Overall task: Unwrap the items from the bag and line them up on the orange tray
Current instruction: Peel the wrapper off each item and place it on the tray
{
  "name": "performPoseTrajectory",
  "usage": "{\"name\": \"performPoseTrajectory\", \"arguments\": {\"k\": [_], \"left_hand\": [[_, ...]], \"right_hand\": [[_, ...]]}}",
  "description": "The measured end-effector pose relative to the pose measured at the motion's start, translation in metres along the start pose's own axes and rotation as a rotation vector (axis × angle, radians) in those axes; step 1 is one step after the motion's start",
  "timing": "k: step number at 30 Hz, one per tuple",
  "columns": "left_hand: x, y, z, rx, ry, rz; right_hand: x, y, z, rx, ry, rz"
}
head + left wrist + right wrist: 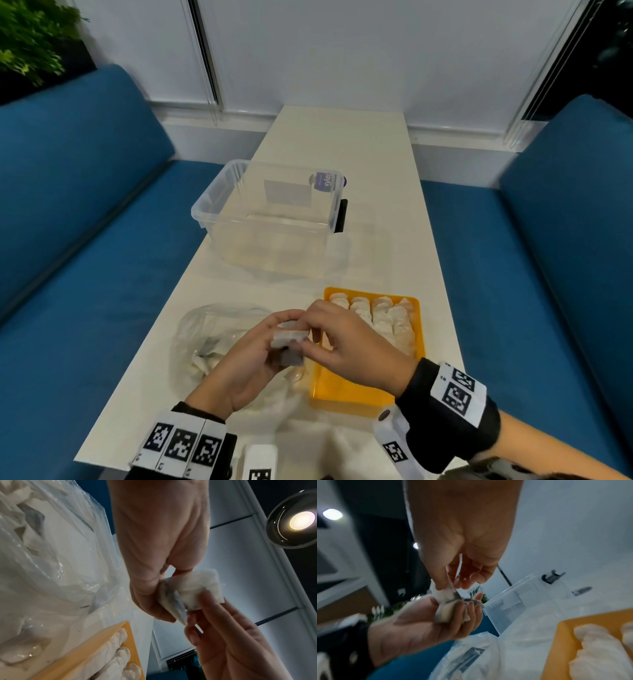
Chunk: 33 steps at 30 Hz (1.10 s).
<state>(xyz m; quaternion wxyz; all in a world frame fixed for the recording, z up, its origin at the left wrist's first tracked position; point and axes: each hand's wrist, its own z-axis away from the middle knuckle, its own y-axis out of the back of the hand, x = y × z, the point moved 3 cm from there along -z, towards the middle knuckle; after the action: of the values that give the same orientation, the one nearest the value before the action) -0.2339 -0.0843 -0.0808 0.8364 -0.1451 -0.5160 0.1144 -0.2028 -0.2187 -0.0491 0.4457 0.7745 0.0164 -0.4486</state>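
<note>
Both hands hold one small wrapped item just above the table, between the bag and the tray. It is a white pad partly out of a grey wrapper. My left hand cups it from below with curled fingers. My right hand pinches its upper end between thumb and fingertips. The orange tray lies to the right under my right hand, with several unwrapped white pieces in rows at its far end. The clear plastic bag lies left of the hands, with more wrapped items inside.
A clear plastic bin with a black clip stands on the white table beyond the tray and bag. Blue sofas flank the narrow table on both sides. Loose clear plastic lies near the front edge.
</note>
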Motion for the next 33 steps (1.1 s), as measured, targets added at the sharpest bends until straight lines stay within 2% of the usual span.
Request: {"name": "performPoseTrajectory", "arguments": {"k": [5,12,16,20,27,33], "left_hand": [[-0.007,0.005,-0.001,0.033,0.036,0.051],[-0.003,0.002,0.004,0.015,0.029,0.016],[-0.002,-0.001,0.008,-0.041,0.011,0.033],[-0.002,-0.001,0.007,-0.123,-0.049,-0.054],[0.000,-0.002,0.005,-0.080,-0.100,-0.010],[0.001,-0.009,0.007,-0.059,-0.088,-0.034]], "right_hand": [[0.010,0.009,0.004,0.065,-0.182,-0.205],[0.013,0.013,0.008,0.082,-0.293,-0.487],[0.015,0.016,0.009,0.125,-0.328,-0.532],[0.015,0.015,0.009,0.170,-0.376,-0.557],[0.016,0.024,0.008,0.166,-0.420,-0.732],[0.020,0.033,0.012,0.192,-0.439,-0.687]]}}
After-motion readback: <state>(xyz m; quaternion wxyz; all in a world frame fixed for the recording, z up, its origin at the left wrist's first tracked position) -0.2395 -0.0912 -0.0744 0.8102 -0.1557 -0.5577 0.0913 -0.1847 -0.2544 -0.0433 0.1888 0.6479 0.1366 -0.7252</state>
